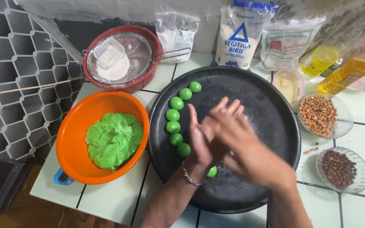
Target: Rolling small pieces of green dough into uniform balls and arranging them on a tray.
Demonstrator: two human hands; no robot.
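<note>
Hands: my left hand (199,141) and right hand (229,126) are pressed palm to palm over the round black tray (271,109); whether they hold anything, I cannot tell.
Room: bare tray from twelve to three o'clock.
Dough balls: small glossy green dough balls (175,115) curve along the rim at nine o'clock.
Bowl: orange plastic bowl of green dough (114,139), beside the tray at nine o'clock.

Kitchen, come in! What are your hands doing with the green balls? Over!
Left hand and right hand pressed palm to palm above black tray. Seven green dough balls along its left edge. Nothing in the way.

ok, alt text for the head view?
Two hands, left hand and right hand, press palm to palm above a round black tray lined with green dough balls. An orange bowl of green dough sits left.
</note>
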